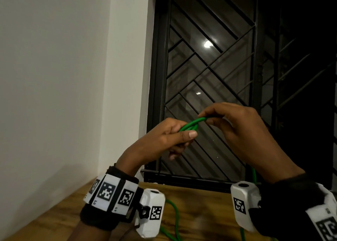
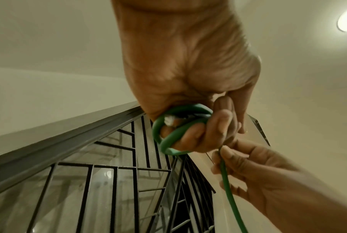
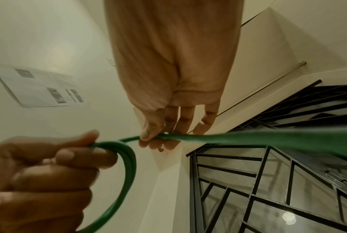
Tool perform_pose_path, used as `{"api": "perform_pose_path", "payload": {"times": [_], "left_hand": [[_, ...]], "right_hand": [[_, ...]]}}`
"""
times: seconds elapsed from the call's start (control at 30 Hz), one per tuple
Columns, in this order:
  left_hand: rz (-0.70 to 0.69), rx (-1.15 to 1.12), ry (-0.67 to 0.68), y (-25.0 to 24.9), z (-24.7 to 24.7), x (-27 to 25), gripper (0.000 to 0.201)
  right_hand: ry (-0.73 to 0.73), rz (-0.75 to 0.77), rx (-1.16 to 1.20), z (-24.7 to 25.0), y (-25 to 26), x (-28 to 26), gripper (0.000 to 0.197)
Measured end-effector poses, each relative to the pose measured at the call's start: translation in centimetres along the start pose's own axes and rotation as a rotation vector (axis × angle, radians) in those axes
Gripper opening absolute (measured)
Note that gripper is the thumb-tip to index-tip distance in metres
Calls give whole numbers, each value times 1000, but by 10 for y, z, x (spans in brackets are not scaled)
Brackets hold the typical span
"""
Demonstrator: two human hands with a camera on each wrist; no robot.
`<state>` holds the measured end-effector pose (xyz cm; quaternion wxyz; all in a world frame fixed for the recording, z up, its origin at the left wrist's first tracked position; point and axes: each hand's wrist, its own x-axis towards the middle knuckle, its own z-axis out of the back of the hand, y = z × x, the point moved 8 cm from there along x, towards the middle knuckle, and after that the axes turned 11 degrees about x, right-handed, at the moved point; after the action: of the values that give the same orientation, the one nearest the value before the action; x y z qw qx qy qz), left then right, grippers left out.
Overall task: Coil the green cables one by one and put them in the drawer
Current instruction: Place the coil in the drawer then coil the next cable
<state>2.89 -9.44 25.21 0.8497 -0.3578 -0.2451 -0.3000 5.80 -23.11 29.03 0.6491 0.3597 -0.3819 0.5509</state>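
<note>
A green cable [image 1: 192, 124] is held up in front of the window between both hands. My left hand [image 1: 175, 136] grips a small coil of it [image 2: 174, 127], fingers curled round the loops, thumb on top. A bare white cable end [image 2: 169, 121] shows inside the coil. My right hand [image 1: 215, 119] pinches the cable [image 3: 168, 136] just right of the coil between thumb and fingertips. From there the cable [image 2: 231, 201] runs down past the right wrist toward the table. The drawer is out of sight.
A wooden tabletop [image 1: 200, 209] lies below the hands, with more green cable [image 1: 176, 220] trailing across it. A white wall [image 1: 54, 76] stands at the left. A dark window with a black metal grille [image 1: 209, 67] is straight ahead.
</note>
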Motion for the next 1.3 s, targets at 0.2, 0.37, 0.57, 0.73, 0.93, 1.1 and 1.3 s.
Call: {"api": "perform_pose_path", "payload": {"times": [0.2, 0.37, 0.57, 0.73, 0.93, 1.1, 1.3], "left_hand": [[-55, -179, -25, -2, 5, -1, 23], [-29, -234, -41, 2, 9, 0, 29], [134, -115, -181, 4, 24, -3, 39], [144, -53, -245, 3, 25, -3, 41], [161, -88, -194, -2, 17, -3, 43], [180, -149, -151, -6, 6, 0, 47], [159, -139, -166, -9, 7, 1, 47]], "right_hand": [[-1, -19, 17, -3, -1, -1, 19], [61, -99, 70, -5, -4, -1, 20], [82, -224, 73, -6, -8, -5, 34], [16, -244, -4, -8, 0, -6, 29], [-226, -169, 13, 4, 1, -7, 20], [-291, -118, 12, 3, -7, -10, 12], [-305, -60, 29, -5, -11, -10, 11]]}}
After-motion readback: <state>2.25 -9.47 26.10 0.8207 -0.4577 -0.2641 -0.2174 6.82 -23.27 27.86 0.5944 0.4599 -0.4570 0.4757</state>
